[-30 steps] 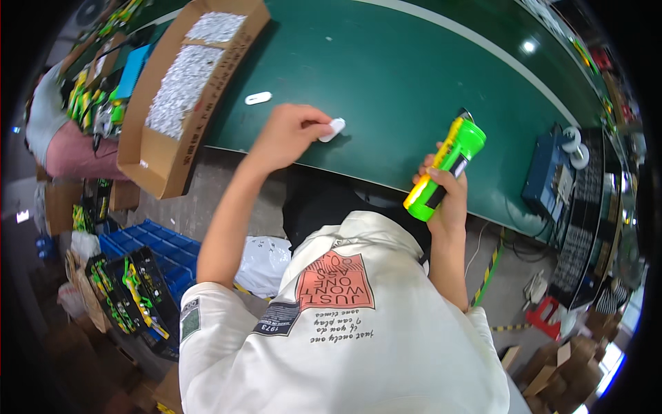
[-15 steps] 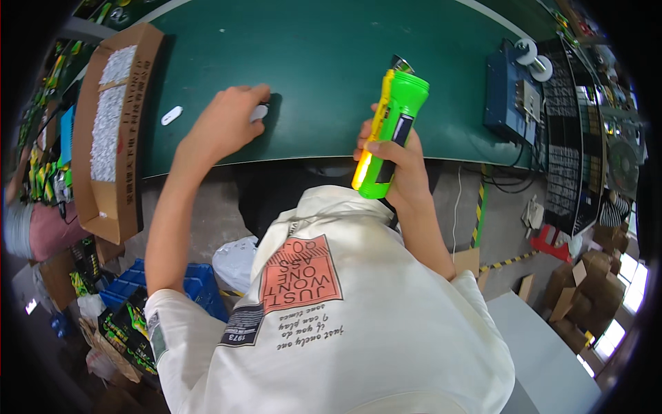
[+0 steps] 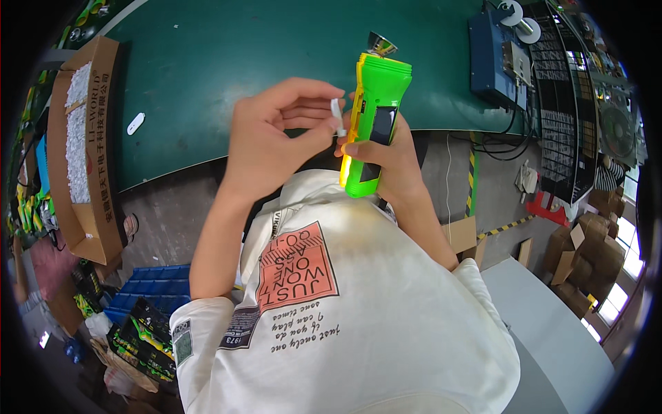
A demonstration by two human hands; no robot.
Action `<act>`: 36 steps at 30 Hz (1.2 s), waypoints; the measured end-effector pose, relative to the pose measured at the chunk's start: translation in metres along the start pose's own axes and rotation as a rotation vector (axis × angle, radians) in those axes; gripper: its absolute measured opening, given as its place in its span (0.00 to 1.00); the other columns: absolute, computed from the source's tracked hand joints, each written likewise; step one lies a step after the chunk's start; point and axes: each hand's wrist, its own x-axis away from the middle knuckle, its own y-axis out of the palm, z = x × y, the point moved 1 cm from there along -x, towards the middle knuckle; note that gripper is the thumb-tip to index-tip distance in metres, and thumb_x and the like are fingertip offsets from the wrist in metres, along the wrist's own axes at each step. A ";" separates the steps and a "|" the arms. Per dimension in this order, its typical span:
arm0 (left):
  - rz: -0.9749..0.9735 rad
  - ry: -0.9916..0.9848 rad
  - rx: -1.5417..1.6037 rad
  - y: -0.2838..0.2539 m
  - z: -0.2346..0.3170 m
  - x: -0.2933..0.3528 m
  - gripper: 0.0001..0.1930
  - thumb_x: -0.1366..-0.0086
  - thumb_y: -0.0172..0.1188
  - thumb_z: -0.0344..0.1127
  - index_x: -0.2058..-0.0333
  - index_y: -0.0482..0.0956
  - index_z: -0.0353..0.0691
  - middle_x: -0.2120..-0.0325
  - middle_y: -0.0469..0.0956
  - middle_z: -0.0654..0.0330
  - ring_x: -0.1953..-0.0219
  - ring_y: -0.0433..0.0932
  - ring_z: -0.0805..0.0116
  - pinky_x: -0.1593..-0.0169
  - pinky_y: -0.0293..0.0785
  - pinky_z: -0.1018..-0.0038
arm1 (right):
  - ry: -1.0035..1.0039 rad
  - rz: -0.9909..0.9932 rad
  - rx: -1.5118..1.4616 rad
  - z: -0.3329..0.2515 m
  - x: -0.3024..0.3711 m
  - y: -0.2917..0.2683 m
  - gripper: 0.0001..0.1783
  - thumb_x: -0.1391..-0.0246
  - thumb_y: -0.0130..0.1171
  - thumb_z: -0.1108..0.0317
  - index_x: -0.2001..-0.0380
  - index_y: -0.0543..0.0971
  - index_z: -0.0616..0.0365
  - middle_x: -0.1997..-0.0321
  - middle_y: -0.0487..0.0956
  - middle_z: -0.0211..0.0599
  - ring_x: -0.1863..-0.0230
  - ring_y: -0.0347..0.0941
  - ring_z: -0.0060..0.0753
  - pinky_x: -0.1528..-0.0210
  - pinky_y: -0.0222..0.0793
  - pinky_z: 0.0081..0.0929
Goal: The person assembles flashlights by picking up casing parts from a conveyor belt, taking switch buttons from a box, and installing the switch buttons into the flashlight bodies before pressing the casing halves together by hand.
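Observation:
My right hand [image 3: 389, 155] is wrapped round a green flashlight [image 3: 386, 76] with a yellow strip along its left side. A dark panel is set in its body, and a shiny reflector cup [image 3: 380, 45] sticks up at its head end. Between thumb and fingers, my left hand [image 3: 283, 127] pinches a small white plastic piece [image 3: 336, 114], close beside the yellow side of the flashlight. Whether that piece touches the flashlight I cannot tell. A similar white oval piece [image 3: 136, 123] lies on the green table [image 3: 227, 52] to the left.
A long cardboard box [image 3: 103, 138] of small white parts stands at the left edge of the table. At the right is a blue machine [image 3: 486, 58] with white spools, beside black racks [image 3: 558, 103]. Blue crates [image 3: 148, 290] sit at lower left.
My left hand has lifted the white piece from the table and brought it right, beside the flashlight. The flashlight stays in my right hand. The view has shifted slightly.

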 end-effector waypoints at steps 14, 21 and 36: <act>0.029 -0.090 0.026 0.010 -0.006 0.001 0.16 0.42 0.63 0.20 0.54 0.76 0.28 0.61 0.81 0.50 0.59 0.82 0.68 0.55 0.80 0.77 | -0.069 0.040 0.124 0.002 0.002 -0.001 0.36 0.67 0.60 0.85 0.47 0.68 0.64 0.62 0.76 0.39 0.64 0.76 0.35 0.61 0.75 0.33; 0.050 -0.103 -0.075 0.017 -0.003 0.000 0.19 0.41 0.61 0.20 0.49 0.75 0.30 0.61 0.81 0.49 0.62 0.82 0.69 0.58 0.81 0.78 | -0.116 0.044 0.118 0.007 0.002 0.003 0.32 0.66 0.61 0.86 0.51 0.69 0.62 0.62 0.77 0.36 0.63 0.77 0.30 0.60 0.75 0.28; 0.090 0.069 -0.511 0.030 -0.001 0.003 0.09 0.40 0.61 0.28 0.62 0.83 0.32 0.75 0.84 0.54 0.77 0.84 0.68 0.72 0.76 0.80 | -0.163 0.008 0.091 0.010 -0.002 -0.006 0.33 0.67 0.59 0.88 0.50 0.68 0.62 0.59 0.76 0.34 0.59 0.76 0.29 0.57 0.76 0.27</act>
